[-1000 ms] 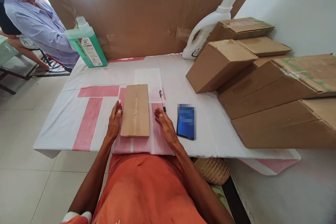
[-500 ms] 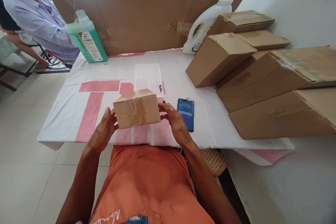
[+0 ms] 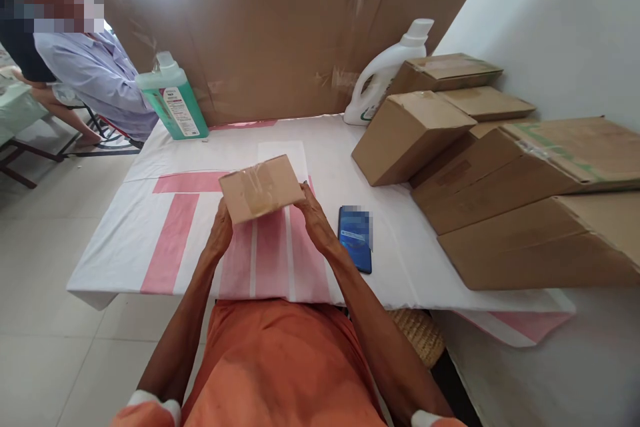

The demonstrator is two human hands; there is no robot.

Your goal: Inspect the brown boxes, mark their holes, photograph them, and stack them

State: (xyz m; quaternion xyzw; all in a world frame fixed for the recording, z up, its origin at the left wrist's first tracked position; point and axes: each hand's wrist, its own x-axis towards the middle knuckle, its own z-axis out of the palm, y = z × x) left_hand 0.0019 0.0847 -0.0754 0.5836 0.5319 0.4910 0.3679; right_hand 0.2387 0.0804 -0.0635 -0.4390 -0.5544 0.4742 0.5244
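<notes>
We hold the small cardboard box [image 3: 261,188] lifted above the table [image 3: 400,260], near the centre of the frame. Our left hand [image 3: 221,232] grips its left end and our right hand [image 3: 311,217] its right end, fingers closed on it. It looks like the turning step; the next move needs a firm, even grip. The phone [image 3: 355,237] lies just right.
</notes>
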